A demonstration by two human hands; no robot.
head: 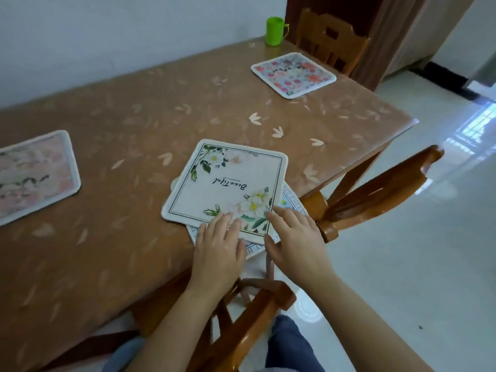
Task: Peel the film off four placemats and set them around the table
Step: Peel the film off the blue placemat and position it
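Brown leaf-print table [161,103] fills the view, with two mats already laid out: one far right [294,75], one at the left [35,175]. At the near edge, the white floral placemat [225,186] lies skewed on a blue-print mat [294,204]. The left hand [218,245] lies flat on its near corner, fingers straight and close together. The right hand [295,237] has straight fingers at the near right edge, with nothing plainly pinched.

The lettering reads upside down from here, so the mat's top points toward the person. It looks close to square (no clear long axis), edges turned off the table's line.

The danger is the lower mat, which overhangs the table edge. Drag the top one carelessly and friction could carry it to the floor. Film on or off? Can't tell.
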